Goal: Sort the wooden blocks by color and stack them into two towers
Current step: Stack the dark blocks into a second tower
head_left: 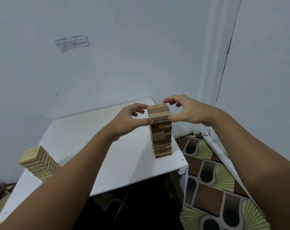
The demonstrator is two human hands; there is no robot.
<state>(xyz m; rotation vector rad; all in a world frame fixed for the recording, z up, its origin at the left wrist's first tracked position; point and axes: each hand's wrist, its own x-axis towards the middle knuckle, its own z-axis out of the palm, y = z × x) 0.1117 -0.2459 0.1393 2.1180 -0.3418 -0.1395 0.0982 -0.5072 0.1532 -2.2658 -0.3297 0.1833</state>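
Plain home room corner, patterned vinyl floor [212, 183], small white table [84, 130], bare walls [141, 47]

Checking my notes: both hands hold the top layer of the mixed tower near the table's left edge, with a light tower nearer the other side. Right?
Not quite. The head view shows the mixed tower near the table's right edge; the light tower stands left. Both the left hand and right hand hold its top layer.

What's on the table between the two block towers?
In the head view, only the left forearm crosses above the bare white table between the pale tower and the mixed tower.
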